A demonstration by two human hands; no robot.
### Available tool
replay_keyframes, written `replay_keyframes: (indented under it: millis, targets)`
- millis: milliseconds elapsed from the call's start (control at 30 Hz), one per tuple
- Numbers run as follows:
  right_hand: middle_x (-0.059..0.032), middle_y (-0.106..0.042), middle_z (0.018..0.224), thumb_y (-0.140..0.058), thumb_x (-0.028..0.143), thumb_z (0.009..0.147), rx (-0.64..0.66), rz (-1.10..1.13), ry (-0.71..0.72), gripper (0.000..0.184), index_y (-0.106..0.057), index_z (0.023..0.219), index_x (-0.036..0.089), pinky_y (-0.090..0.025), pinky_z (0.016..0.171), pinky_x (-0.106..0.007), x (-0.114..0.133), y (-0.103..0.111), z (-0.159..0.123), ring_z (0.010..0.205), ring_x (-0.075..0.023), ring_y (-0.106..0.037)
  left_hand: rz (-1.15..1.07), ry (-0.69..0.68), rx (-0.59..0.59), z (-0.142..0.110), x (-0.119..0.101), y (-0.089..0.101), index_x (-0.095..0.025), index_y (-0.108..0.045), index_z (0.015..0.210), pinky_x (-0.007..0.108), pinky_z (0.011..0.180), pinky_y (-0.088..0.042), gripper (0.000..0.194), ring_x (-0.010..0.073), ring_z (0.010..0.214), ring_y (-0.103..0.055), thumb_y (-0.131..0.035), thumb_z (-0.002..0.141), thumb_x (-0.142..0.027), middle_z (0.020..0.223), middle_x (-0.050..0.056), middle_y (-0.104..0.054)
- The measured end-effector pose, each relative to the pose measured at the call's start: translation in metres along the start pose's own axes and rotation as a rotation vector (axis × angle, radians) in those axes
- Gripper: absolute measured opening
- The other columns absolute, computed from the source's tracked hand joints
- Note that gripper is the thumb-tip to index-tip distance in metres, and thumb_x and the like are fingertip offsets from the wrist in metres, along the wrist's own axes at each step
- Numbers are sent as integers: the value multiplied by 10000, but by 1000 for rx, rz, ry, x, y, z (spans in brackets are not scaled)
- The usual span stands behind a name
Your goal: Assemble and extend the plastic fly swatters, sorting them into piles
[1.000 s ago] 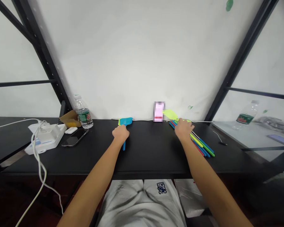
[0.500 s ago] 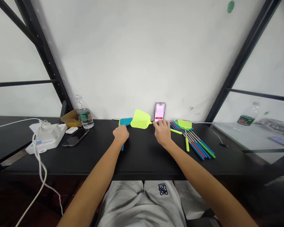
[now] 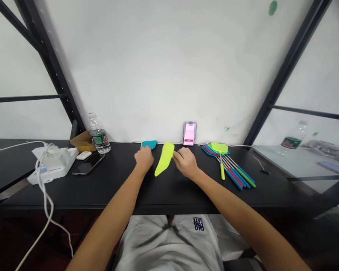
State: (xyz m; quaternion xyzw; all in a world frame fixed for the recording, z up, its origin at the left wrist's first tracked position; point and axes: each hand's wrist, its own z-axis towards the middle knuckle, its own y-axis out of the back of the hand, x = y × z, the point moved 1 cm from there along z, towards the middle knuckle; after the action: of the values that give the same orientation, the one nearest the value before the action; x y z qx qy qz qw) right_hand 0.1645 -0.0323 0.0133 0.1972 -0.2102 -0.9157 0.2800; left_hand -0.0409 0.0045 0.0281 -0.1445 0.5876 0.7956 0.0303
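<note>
our right fingers (image 3: 177,157) pinch the lime fly swatter (image 3: 164,159) by its edge | our left fingers (image 3: 141,152) clenched over the blue fly swatter (image 3: 149,144)

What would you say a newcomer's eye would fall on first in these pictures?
The bright lime-yellow fly swatter stands out first, tilted above the black tabletop at centre, with the right hand at its edge and the left hand beside a blue fly swatter. To the right lies a fanned bunch of multicoloured fly swatters. Behind the hands, a phone with a pink screen stands upright by the white wall.
</note>
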Motion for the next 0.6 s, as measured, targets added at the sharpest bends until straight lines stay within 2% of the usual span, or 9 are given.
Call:
replay_keyframes:
  millis: [133,233,300,367,400,500,600]
  targets:
    - [-85,-570,773,-427,248,967,-81,48,-46,208,-586,855,176,-363,696,-341,-2,-2,-1,748,-208,-484,-7,-201,-121,-14,-19,-1,-159,-547,1137,378,847,-472,286,291,1032,-602,-472,896,-292,1133,161,-574]
    - [-85,-585,760,-431,284,959,-144,114,-177,206,-559,834,182,-392,702,-334,-4,-3,-3,736,-206,-512,-147,-552,-176,-29,-37,-5,-185,-544,1129,370,917,-444,280,262,1075,-561,-518,870,-287,1139,128,-567]
    - [-78,-597,753,-424,313,956,-212,188,-329,219,-559,849,178,-409,686,-322,-6,-2,-2,700,-195,-527,-253,-730,-198,-37,-47,-9,-200,-514,1195,375,945,-430,351,252,1097,-542,-546,859,-299,1190,114,-554]
    - [-70,-607,733,-404,344,961,-281,260,-510,267,-573,851,170,-417,666,-308,-8,-1,-2,662,-184,-541,-321,-787,-219,-43,-54,-13,-193,-474,1255,392,922,-434,406,258,1099,-538,-532,880,-338,1214,121,-549]
    - [-68,-612,714,-388,361,967,-311,290,-602,306,-584,837,166,-418,659,-303,-9,-1,-1,649,-183,-550,-334,-796,-219,-45,-57,-15,-190,-478,1245,391,906,-434,371,255,1087,-544,-492,909,-346,1197,118,-562]
    - [-67,-618,657,-356,430,972,-384,385,-871,426,-609,764,157,-422,652,-298,-19,-1,-2,639,-186,-572,-336,-824,-175,-48,-61,-21,-185,-534,1124,353,843,-430,264,225,978,-584,-379,971,-333,1050,92,-619]
    - [-53,-600,603,-406,505,931,-398,495,-1058,459,-599,690,165,-421,617,-288,-31,-4,-6,617,-184,-562,-354,-826,-97,-49,-61,-25,-194,-559,983,297,726,-414,262,190,805,-601,-338,989,-334,878,53,-635]
